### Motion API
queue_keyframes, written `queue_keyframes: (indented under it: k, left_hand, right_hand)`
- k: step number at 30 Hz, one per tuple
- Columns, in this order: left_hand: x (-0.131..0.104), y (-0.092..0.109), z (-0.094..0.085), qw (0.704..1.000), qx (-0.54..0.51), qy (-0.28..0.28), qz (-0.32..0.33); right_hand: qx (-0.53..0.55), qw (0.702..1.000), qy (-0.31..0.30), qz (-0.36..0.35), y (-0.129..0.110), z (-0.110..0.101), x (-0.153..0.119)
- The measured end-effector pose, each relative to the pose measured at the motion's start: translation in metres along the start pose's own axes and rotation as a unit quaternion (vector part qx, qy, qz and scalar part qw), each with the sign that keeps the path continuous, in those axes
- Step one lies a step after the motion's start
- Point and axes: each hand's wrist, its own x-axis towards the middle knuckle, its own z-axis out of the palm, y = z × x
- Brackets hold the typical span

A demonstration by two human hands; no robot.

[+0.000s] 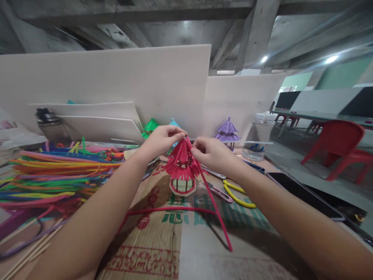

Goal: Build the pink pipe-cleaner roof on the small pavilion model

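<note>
A small red model pavilion (182,171) with a two-tiered roof of pipe cleaners stands on a printed cardboard sheet (157,241). My left hand (164,140) pinches the peak of its roof. Against the roof's right side, my right hand (208,149) is closed on a red pipe cleaner (214,206), whose long free end slants down toward me. A second red pipe cleaner (175,209) lies across the cardboard in front of the model. Both sets of fingertips partly hide what they grip.
Bundles of coloured pipe cleaners (64,167) lie at left, with wooden sticks (36,249) nearer me. Yellow-handled pliers (239,196), a pink cutter (220,192) and a phone (303,194) lie at right. Behind stand a purple pavilion (227,130), a green one (150,126) and a clear bottle (258,138).
</note>
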Motion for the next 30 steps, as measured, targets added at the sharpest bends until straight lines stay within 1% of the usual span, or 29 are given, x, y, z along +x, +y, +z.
queue_keyframes:
  k: [4, 8, 14, 18, 22, 26, 30]
  left_hand:
    - [0.002, -0.002, 0.0, 1.0, -0.006, 0.001, 0.013]
    - [0.003, -0.003, 0.0, 1.0, -0.016, 0.001, 0.019]
    - [0.002, -0.002, 0.0, 1.0, -0.007, -0.006, 0.012]
    - [0.001, 0.002, 0.0, 1.0, -0.007, -0.002, 0.024]
    - [-0.001, 0.009, -0.004, 1.0, -0.001, -0.016, 0.019]
    - [-0.004, 0.014, -0.008, 0.999, 0.027, -0.027, 0.022]
    - [-0.006, 0.019, -0.007, 0.997, 0.065, -0.014, 0.031]
  right_hand:
    - [-0.016, 1.0, -0.008, -0.004, 0.002, 0.003, -0.008]
    - [-0.004, 1.0, -0.017, 0.003, 0.004, 0.006, -0.009]
    - [0.024, 0.999, -0.013, -0.03, 0.009, 0.012, -0.007]
    - [0.031, 0.999, 0.004, -0.031, 0.009, 0.013, -0.007]
    - [0.05, 0.998, 0.007, -0.026, 0.009, 0.013, -0.005]
    - [0.061, 0.998, 0.004, -0.016, 0.009, 0.014, -0.004]
    - [0.063, 0.998, 0.011, -0.018, 0.008, 0.016, -0.003]
